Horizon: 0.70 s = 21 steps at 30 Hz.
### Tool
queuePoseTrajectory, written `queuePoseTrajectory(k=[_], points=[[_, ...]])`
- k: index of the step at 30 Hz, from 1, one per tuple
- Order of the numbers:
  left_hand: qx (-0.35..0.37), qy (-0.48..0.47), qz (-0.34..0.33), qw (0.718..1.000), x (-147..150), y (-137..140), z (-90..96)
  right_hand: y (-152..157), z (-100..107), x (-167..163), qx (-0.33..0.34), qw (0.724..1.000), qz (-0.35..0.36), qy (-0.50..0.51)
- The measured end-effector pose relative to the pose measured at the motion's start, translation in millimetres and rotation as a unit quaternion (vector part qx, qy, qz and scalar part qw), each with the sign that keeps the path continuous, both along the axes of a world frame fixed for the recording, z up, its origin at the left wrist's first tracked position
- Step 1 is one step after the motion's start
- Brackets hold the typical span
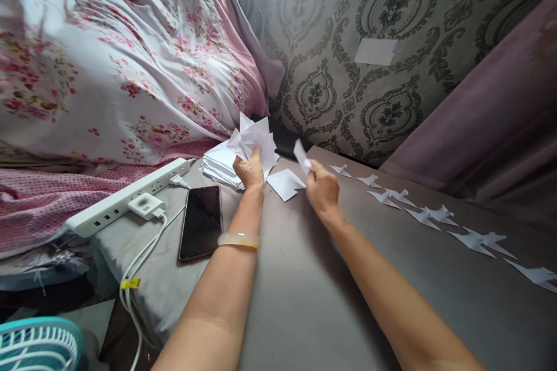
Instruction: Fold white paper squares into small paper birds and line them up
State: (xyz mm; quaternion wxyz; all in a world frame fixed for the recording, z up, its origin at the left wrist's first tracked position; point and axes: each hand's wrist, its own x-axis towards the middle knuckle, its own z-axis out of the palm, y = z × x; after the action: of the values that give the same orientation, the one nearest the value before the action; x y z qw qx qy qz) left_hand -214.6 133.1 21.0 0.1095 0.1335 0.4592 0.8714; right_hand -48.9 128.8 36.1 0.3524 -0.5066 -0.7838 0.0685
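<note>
Loose sheets lying just left of my right hand (322, 188)

I am gripping a fanned paper bunch (255, 140) in my left hand (249, 171) over the paper stack (221, 167); my right is pinching a small folded slip (301, 156), tilted up-left.

A single head-worn camera looks forward and down along both outstretched forearms, close over the grey counter (304, 301), toward the patterned wall (369, 11) just beyond.

Phone (201, 221) beside power strip (130, 195) with charger (146, 206) and cable (139, 261); floral bedding (108, 58); fan (37, 345); patterned wall (369, 29); curtain (491, 127)
</note>
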Motion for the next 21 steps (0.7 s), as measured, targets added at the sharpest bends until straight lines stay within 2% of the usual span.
queuePoseTrajectory(k=[1, 2, 3, 5, 6, 7, 8, 9, 10, 11, 12, 13, 17, 21], points=[[0.001, 0.035, 0.016, 0.999, -1, -2, 1.3, -6, -5, -6, -0.011, 0.997, 0.053, -0.061], [-0.003, 0.082, 0.02, 0.996, -2, -4, 2.2, -11, -10, -10, -0.032, 0.982, 0.129, -0.133], [-0.013, 0.136, 0.017, 0.991, -1, -6, 2.7, -16, -13, -14, -0.046, 0.971, 0.173, -0.159], [-0.056, 0.258, -0.012, 0.964, 2, -10, 2.2, -23, -16, -15, -0.066, 0.956, 0.221, -0.183], [-0.093, 0.318, -0.039, 0.943, 4, -12, 1.4, -25, -15, -12, -0.072, 0.954, 0.231, -0.18], [-0.15, 0.379, -0.081, 0.909, 6, -14, 0.4, -27, -12, -6, -0.077, 0.953, 0.236, -0.174], [-0.221, 0.433, -0.134, 0.863, 8, -15, -0.6, -29, -9, 3, -0.08, 0.954, 0.239, -0.163], [-0.291, 0.477, -0.191, 0.807, 10, -17, -1.4, -32, -7, 14, -0.083, 0.956, 0.239, -0.15], [-0.361, 0.511, -0.252, 0.738, 11, -18, -1.9, -35, -4, 26, -0.09, 0.957, 0.236, -0.141], [-0.399, 0.526, -0.292, 0.692, 12, -19, -1.8, -38, -2, 40, -0.1, 0.96, 0.226, -0.132], [-0.421, 0.534, -0.322, 0.659, 12, -21, -1.1, -43, -1, 54, -0.119, 0.962, 0.211, -0.126], [-0.436, 0.539, -0.344, 0.633, 11, -23, 0.3, -48, 0, 69, -0.136, 0.963, 0.199, -0.122], [-0.477, 0.549, -0.383, 0.569, 6, -32, 11.8, -74, -2, 124, -0.172, 0.963, 0.173, -0.11], [-0.499, 0.562, -0.393, 0.529, 1, -39, 19.7, -101, -10, 164, -0.182, 0.97, 0.145, -0.076]])
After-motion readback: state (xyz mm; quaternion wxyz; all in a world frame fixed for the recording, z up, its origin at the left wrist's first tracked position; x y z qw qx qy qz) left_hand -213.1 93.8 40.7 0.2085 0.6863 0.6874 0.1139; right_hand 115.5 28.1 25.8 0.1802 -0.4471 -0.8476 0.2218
